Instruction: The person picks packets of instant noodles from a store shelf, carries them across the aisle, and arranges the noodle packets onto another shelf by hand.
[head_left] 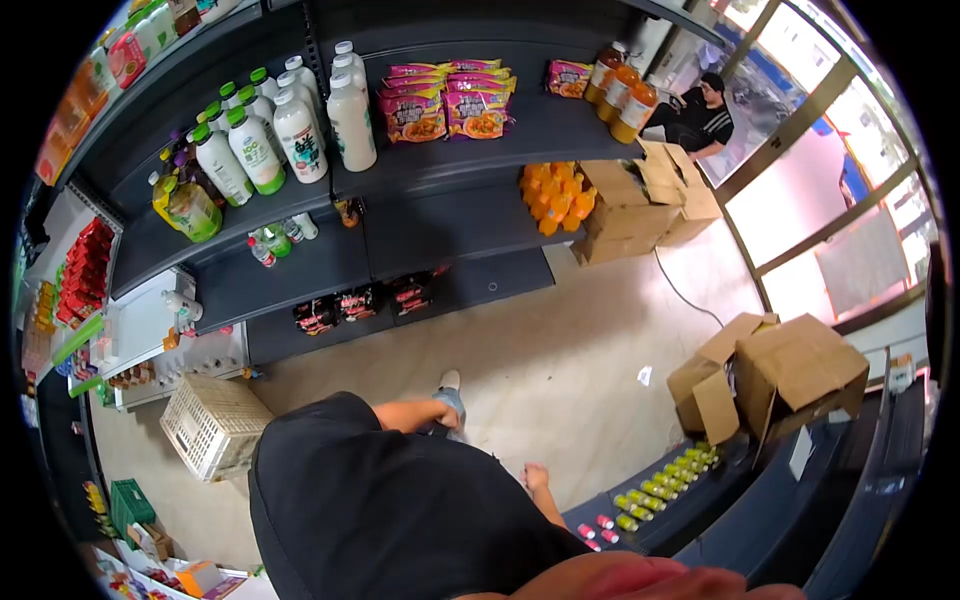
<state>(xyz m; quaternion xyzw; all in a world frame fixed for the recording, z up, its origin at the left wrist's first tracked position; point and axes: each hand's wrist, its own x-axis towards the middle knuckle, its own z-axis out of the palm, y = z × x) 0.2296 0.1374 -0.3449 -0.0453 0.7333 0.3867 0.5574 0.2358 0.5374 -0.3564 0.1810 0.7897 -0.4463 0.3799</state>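
Note:
My left hand hangs low in front of my black shirt, next to my jeans leg and light shoe; its fingers are mostly hidden. My right hand hangs over the floor with the fingers curled in, and whether anything is in it is hidden. Neither hand touches a shelf. Ahead stands a dark shelf with white milk bottles, green-capped bottles, pink-purple noodle packs and orange drink bottles. Lower down are dark red-and-black packs.
Cardboard boxes stand at the shelf's right end and on the right. A cream plastic crate sits on the left floor. Yellow-green bottles line a low shelf at right. A person sits near the glass doors. A cable crosses the floor.

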